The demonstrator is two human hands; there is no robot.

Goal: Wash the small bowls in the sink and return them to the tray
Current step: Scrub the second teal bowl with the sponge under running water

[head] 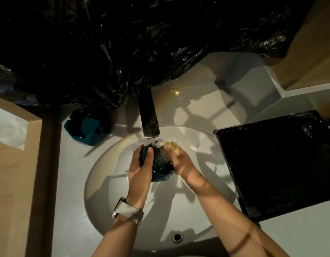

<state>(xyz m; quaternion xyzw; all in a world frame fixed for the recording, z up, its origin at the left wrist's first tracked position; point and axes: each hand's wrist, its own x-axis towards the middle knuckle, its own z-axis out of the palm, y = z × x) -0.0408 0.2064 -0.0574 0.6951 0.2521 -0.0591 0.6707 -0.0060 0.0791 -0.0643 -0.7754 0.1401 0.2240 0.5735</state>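
Observation:
A small dark teal bowl (160, 172) is held over the white sink (108, 197), just below the faucet (149, 115). My left hand (142, 167) grips the bowl's left rim, thumb lying over its edge. My right hand (179, 158) holds a soapy yellow sponge (172, 145) against the bowl's far right side, where water splashes. More teal bowls (88, 126) sit stacked on the counter left of the faucet. The black tray (279, 164) lies on the counter to the right with nothing visible on it.
Crumpled black plastic sheeting (142, 43) covers the wall behind the sink. Wooden panels flank the counter on the left (14, 173) and upper right (312, 52). The sink's overflow hole (177, 237) is at its near edge. A watch sits on my left wrist.

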